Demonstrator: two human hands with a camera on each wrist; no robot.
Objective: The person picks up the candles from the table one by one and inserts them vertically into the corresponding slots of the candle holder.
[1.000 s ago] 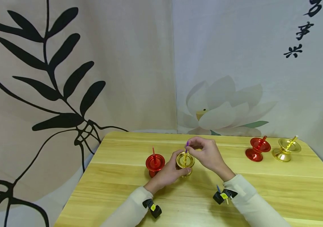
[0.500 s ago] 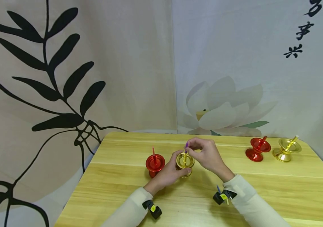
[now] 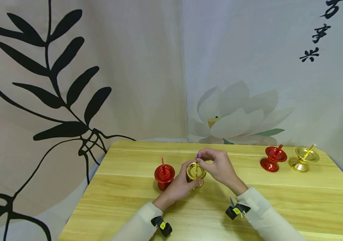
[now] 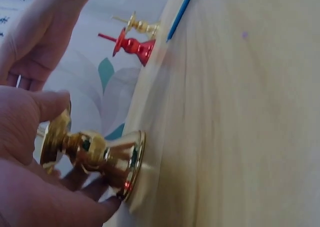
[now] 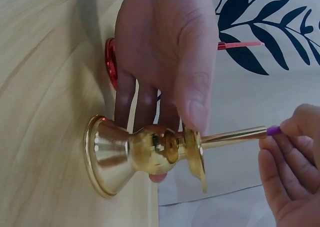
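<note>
A gold candle holder (image 5: 154, 148) is held on the wooden table (image 3: 120, 204), near the middle of its far half, by the left hand (image 3: 178, 184). The stem is gripped from the left, with the thumb laid against the dish rim (image 5: 193, 159) and the fingers wrapped behind. The holder's long axis is kept upright: the flared base is turned down to the tabletop, and the slim gold tube (image 5: 235, 137) is pointed straight up from the dish. In the right wrist view the same axis is seen lying sideways, with the tube directed right, away from the table.

A small purple piece (image 5: 273, 131) is pinched between thumb and finger of the right hand (image 3: 218, 165) at the tube's upper end. It is lined up with the tube; how far it is set inside cannot be told.

Just left of the left hand, a red candle holder (image 3: 164, 174) is stood upright, its red stick (image 3: 162, 162) pointed up. At the far right, another red holder (image 3: 270, 164) and another gold holder (image 3: 299, 164) are placed side by side, sticks upward. A blue pen (image 4: 180, 17) is seen lying on the table in the left wrist view.
</note>
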